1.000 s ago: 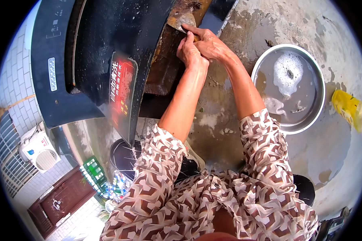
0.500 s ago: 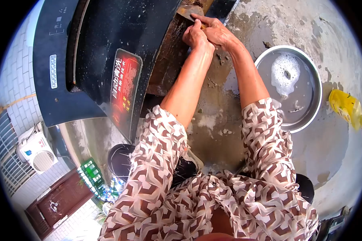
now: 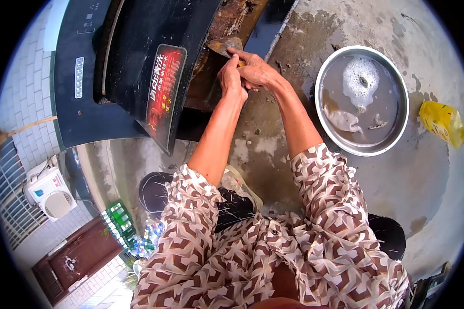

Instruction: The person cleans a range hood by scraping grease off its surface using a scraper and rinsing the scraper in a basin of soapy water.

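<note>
The left hand [image 3: 231,78] and right hand [image 3: 260,72] clasp a scraper [image 3: 223,47] at the grimy brown interior [image 3: 231,23] of a black appliance [image 3: 154,26] — on the wet concrete [image 3: 273,180] nearby, a metal basin [image 3: 318,101] of murky, foamy water [image 3: 340,85] and a yellow bag [image 3: 441,122].

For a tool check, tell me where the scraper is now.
In the head view, the scraper is upper middle, in the grip of the right hand, beside the left hand and over the brown inside of the black appliance.
</note>
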{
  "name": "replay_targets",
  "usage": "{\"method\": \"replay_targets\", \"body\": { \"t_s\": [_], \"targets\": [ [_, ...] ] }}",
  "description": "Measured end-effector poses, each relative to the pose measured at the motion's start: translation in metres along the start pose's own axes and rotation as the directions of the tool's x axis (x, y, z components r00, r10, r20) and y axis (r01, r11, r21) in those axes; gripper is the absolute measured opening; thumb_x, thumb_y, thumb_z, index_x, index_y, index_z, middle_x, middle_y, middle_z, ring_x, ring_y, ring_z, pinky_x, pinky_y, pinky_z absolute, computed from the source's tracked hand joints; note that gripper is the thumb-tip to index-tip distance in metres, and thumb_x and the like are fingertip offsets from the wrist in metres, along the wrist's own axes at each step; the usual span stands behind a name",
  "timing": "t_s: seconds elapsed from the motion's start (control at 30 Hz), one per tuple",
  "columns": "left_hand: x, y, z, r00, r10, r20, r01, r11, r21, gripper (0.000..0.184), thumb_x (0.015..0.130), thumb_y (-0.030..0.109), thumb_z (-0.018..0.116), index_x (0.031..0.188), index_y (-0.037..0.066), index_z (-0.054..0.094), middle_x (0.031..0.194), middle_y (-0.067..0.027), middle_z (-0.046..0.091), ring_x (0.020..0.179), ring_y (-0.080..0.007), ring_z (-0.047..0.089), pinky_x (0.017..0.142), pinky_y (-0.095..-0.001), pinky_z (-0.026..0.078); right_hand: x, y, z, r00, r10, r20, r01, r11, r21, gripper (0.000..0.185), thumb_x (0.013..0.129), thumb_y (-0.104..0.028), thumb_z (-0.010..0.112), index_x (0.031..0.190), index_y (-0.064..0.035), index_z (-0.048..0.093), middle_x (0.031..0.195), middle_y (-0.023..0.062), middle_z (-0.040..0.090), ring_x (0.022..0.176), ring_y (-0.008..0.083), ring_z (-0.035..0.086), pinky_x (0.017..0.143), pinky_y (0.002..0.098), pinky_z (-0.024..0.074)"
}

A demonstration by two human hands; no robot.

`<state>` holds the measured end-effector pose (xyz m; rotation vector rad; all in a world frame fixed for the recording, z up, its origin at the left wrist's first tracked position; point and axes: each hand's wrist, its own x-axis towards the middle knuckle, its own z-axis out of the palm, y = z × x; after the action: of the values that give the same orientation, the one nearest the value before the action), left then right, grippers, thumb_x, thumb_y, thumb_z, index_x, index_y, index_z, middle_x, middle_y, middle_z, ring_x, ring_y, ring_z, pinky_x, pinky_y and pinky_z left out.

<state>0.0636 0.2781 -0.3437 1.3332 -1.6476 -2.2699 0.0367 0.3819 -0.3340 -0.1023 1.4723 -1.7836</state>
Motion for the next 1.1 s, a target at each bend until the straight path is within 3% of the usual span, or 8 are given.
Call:
{"method": "replay_targets", "body": {
  "t_s": [0.17, 0.2, 0.23, 0.3, 0.5, 0.6, 0.93, 1.1],
  "targets": [
    [0.014, 0.024, -0.043, 0.993, 0.041, 0.112, -0.065, 0.974, 0.218, 0.013, 0.087, 0.011, 0.065, 0.088, -0.002, 0.062, 0.089, -0.0107, 0.063, 0.079, -0.0205, 0.063, 0.069, -0.0367, 0.052, -0.013, 0.023, 0.034, 0.992, -0.034, -0.120, 0.043, 0.996, 0.072, 0.089, 0.074, -0.013, 0.062, 0.153, -0.0031, 0.021, 0.090, 0.0192, 0.065, 0.061, 0.0239, 0.060, 0.047, 0.0333, 0.0481],
    [0.014, 0.023, -0.042, 0.986, 0.109, 0.129, -0.152, 0.905, 0.397, 0.016, 0.089, 0.013, 0.062, 0.091, -0.002, 0.060, 0.088, -0.0117, 0.063, 0.080, -0.0217, 0.064, 0.069, -0.0361, 0.053, -0.026, 0.011, 0.037, 0.986, -0.027, -0.163, 0.022, 0.999, -0.036, 0.084, 0.076, -0.017, 0.061, 0.150, -0.0010, 0.024, 0.103, 0.0269, 0.065, 0.077, 0.0369, 0.067, 0.061, 0.0426, 0.0547],
    [0.017, 0.020, -0.043, 0.973, 0.171, 0.158, -0.230, 0.798, 0.558, 0.019, 0.091, 0.015, 0.060, 0.093, -0.003, 0.057, 0.087, -0.0126, 0.063, 0.080, -0.0229, 0.065, 0.068, -0.0355, 0.054, -0.013, 0.031, 0.053, 0.885, -0.296, -0.359, 0.189, 0.933, -0.305, 0.075, 0.083, -0.028, 0.057, 0.149, -0.0039, 0.031, 0.103, 0.0273, 0.067, 0.084, 0.0422, 0.067, 0.076, 0.0471, 0.0517],
    [0.027, 0.022, -0.046, 0.968, 0.179, 0.174, -0.249, 0.749, 0.615, 0.020, 0.092, 0.016, 0.059, 0.089, -0.003, 0.055, 0.083, -0.0117, 0.061, 0.076, -0.0214, 0.063, 0.063, -0.0352, 0.053, -0.008, 0.044, 0.073, 0.871, -0.198, -0.449, 0.085, 0.962, -0.260, 0.066, 0.087, -0.032, 0.055, 0.145, -0.0046, 0.038, 0.113, 0.0300, 0.064, 0.099, 0.0462, 0.064, 0.088, 0.0469, 0.0481],
    [0.032, 0.028, -0.034, 0.977, 0.126, 0.171, -0.202, 0.800, 0.566, 0.027, 0.094, 0.021, 0.056, 0.088, -0.005, 0.055, 0.085, -0.0147, 0.064, 0.074, -0.0219, 0.065, 0.062, -0.0342, 0.055, -0.017, 0.038, 0.078, 0.753, -0.234, -0.615, 0.286, 0.958, -0.014, 0.053, 0.084, -0.025, 0.059, 0.134, -0.0099, 0.053, 0.113, 0.0271, 0.064, 0.107, 0.0464, 0.060, 0.090, 0.0456, 0.0492],
    [0.032, 0.040, -0.024, 0.983, 0.026, 0.184, -0.123, 0.834, 0.537, 0.029, 0.096, 0.021, 0.053, 0.092, -0.008, 0.052, 0.088, -0.0161, 0.063, 0.075, -0.0234, 0.064, 0.064, -0.0358, 0.054, -0.012, 0.033, 0.078, 0.813, -0.160, -0.559, 0.238, 0.969, 0.068, 0.053, 0.084, -0.028, 0.062, 0.133, -0.0078, 0.056, 0.124, 0.0214, 0.064, 0.114, 0.0361, 0.062, 0.097, 0.0378, 0.0472],
    [0.051, 0.054, 0.003, 0.989, 0.124, 0.085, -0.150, 0.832, 0.534, 0.027, 0.088, 0.015, 0.065, 0.099, -0.009, 0.060, 0.089, -0.0172, 0.067, 0.075, -0.0273, 0.068, 0.064, -0.0373, 0.056, 0.005, 0.012, 0.063, 0.777, -0.229, -0.586, 0.277, 0.961, -0.008, 0.052, 0.078, -0.020, 0.060, 0.130, -0.0131, 0.058, 0.115, 0.0245, 0.065, 0.109, 0.0461, 0.060, 0.093, 0.0463, 0.0478],
    [0.058, 0.063, -0.002, 0.984, 0.067, 0.165, -0.159, 0.752, 0.640, 0.035, 0.089, 0.015, 0.062, 0.106, -0.012, 0.047, 0.090, -0.0197, 0.063, 0.077, -0.0271, 0.067, 0.064, -0.0379, 0.057, 0.008, 0.004, 0.061, 0.846, -0.153, -0.512, 0.212, 0.976, 0.058, 0.055, 0.081, -0.025, 0.062, 0.134, -0.0074, 0.056, 0.136, 0.0220, 0.055, 0.125, 0.0382, 0.054, 0.103, 0.0369, 0.0434]
  ]
}}
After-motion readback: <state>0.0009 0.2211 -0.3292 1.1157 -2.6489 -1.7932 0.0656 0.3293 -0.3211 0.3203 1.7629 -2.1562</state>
